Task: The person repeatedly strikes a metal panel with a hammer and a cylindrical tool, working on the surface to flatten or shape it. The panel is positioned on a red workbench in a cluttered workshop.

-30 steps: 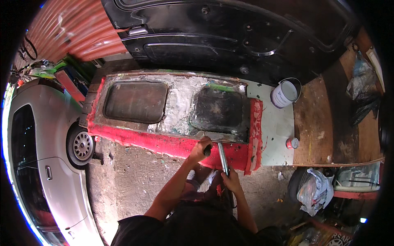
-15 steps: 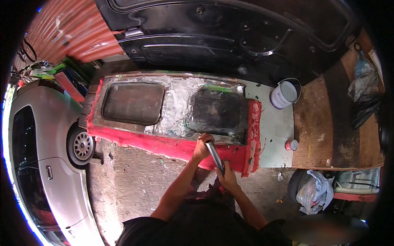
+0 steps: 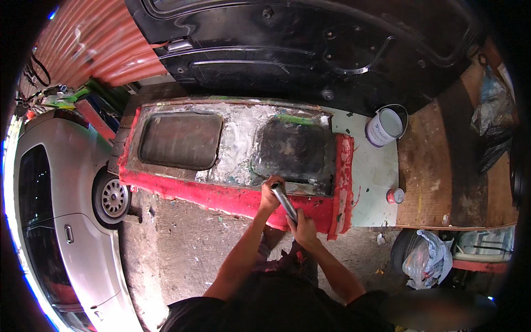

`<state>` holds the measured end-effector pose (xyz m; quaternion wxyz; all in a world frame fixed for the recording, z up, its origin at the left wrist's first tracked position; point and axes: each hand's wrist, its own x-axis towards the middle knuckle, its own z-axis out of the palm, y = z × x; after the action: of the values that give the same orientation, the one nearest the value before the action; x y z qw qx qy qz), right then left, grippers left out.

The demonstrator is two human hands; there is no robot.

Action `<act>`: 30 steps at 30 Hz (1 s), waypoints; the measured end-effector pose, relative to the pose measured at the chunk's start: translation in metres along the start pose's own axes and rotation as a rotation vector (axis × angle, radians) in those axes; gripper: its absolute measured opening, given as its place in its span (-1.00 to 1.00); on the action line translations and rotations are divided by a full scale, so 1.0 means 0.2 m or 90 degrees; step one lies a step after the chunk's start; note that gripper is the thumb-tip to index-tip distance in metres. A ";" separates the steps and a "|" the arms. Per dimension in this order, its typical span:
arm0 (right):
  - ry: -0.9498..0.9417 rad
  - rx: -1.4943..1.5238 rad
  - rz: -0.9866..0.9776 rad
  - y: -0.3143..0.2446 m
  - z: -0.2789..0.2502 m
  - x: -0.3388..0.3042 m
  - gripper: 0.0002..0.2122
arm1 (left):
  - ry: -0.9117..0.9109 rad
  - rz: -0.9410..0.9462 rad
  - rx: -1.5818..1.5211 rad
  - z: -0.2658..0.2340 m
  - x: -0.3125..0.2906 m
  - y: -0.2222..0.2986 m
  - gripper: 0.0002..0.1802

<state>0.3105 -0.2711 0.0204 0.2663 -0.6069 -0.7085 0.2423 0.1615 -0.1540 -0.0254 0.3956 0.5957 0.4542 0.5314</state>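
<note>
A shiny metal tube (image 3: 287,206) with an open round end slants between my two hands, over the near edge of a worn panel mould (image 3: 237,138). My left hand (image 3: 270,192) is closed by the tube's upper end. My right hand (image 3: 302,229) wraps round its lower end, nearer my body. The mould has two dark recessed rectangles, smeared white filler between them and a bright red border along its front and right sides. What the tube's lower end looks like is hidden by my right hand.
A white paint bucket (image 3: 384,127) and a small tin (image 3: 395,196) stand on the white board (image 3: 373,177) at right. A black vehicle panel (image 3: 249,55) rises behind. A silver car (image 3: 77,205) is parked at left. A stuffed plastic bag (image 3: 426,260) sits at lower right.
The tube's upper end has shifted slightly left, and my right hand has moved a little up. Both hands keep their grip.
</note>
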 end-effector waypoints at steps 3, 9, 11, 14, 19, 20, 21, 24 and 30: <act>0.099 0.103 -0.016 -0.09 -0.08 -0.05 -0.68 | 0.002 -0.025 0.012 -0.01 -0.01 0.01 -0.81; 0.064 -0.063 0.056 0.04 0.02 0.00 -0.68 | 0.033 -0.017 -0.042 0.00 0.03 0.02 -0.80; 0.051 0.003 0.126 0.07 0.01 0.01 -0.68 | -0.007 -0.008 -0.020 -0.04 0.06 -0.01 -0.80; 0.102 0.098 0.168 -0.05 -0.11 0.01 -0.70 | -0.036 0.011 0.045 -0.02 0.00 0.01 -0.79; 0.194 0.194 0.251 -0.08 -0.14 -0.03 -0.69 | -0.127 0.133 0.134 0.01 -0.12 0.12 -0.76; 0.201 0.192 0.254 -0.08 -0.14 -0.05 -0.69 | -0.140 0.135 0.138 0.00 -0.15 0.13 -0.75; 0.207 0.193 0.255 -0.08 -0.13 -0.06 -0.69 | -0.151 0.138 0.147 -0.02 -0.17 0.14 -0.73; 0.204 0.166 0.249 -0.05 -0.09 -0.12 -0.67 | -0.125 0.152 0.116 -0.08 -0.17 0.12 -0.76; 0.106 0.204 0.331 -0.07 -0.07 -0.20 -0.67 | -0.088 0.157 0.062 -0.13 -0.11 0.06 -0.79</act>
<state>0.3146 -0.3125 0.0363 0.3449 -0.7359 -0.4581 0.3602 0.1374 -0.1781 -0.0160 0.3283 0.7008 0.3743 0.5108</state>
